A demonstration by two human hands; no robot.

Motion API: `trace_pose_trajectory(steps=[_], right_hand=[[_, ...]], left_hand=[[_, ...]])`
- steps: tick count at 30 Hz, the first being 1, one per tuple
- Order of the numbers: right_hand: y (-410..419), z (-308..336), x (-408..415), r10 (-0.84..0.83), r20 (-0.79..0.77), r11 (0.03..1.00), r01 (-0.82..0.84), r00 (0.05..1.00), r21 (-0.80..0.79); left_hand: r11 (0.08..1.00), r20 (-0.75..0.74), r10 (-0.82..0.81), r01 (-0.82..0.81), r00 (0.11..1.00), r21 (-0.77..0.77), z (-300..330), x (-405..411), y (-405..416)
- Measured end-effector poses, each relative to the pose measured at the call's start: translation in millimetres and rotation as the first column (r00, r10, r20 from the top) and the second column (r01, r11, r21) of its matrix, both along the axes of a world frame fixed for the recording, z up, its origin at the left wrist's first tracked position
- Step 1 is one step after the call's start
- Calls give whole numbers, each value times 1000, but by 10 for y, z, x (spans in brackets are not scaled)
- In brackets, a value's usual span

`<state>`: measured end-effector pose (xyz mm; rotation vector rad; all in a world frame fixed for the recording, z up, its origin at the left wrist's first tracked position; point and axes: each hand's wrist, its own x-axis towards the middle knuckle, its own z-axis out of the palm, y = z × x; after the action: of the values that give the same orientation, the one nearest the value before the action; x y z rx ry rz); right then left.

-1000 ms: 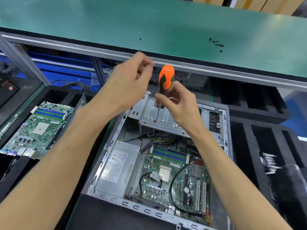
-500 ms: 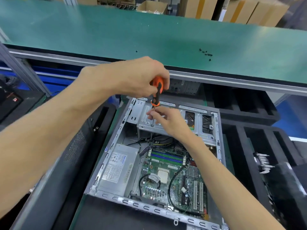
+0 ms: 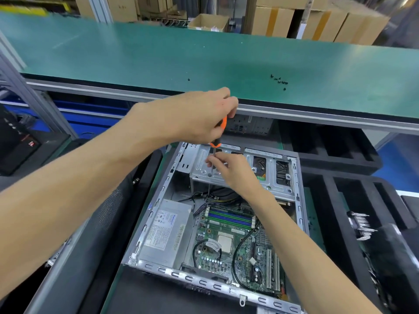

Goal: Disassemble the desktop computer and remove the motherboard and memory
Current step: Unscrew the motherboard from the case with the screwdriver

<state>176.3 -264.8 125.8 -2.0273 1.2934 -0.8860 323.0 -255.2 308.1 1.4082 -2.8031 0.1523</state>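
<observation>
1. Two bare hands work over the open computer case (image 3: 158,214), which lies on its side below the front edge of the green table (image 3: 158,55).
2. On the case's left side sits the grey power supply (image 3: 165,232).
3. Left hand (image 3: 199,116): fingers curled round the orange handle of the screwdriver (image 3: 221,132), held nearly upright, tip down on the metal drive cage (image 3: 269,175).
4. Right hand (image 3: 229,168): fingertips pinch the screwdriver's shaft just above the cage.
5. Below the cage, the motherboard (image 3: 229,248) is mounted in the case, its blue and green memory slots (image 3: 229,217) along its far edge.
6. Farther right, small black screws (image 3: 280,80) lie on the table.
</observation>
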Motion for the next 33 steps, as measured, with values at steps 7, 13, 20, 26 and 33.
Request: trace_pose_trajectory(steps=[7, 13, 20, 26, 33], right_hand=[[31, -19, 59, 31, -72, 1000, -31, 997, 2], [31, -25, 17, 53, -82, 998, -55, 995, -18], [60, 10, 93, 40, -204, 999, -38, 978, 13], [-1, 55, 188, -182, -576, 982, 116, 797, -149], [-102, 111, 177, 24, -604, 998, 12, 796, 54]], left_hand=[[981, 51, 162, -156, 985, -112, 70, 32, -83], [961, 72, 126, -104, 989, -255, -81, -13, -7], [958, 60, 203, -186, 977, -217, 2, -1, -71], [897, 90, 250, -196, 964, -396, -112, -120, -95], [994, 9, 35, -34, 999, -105, -64, -92, -84]])
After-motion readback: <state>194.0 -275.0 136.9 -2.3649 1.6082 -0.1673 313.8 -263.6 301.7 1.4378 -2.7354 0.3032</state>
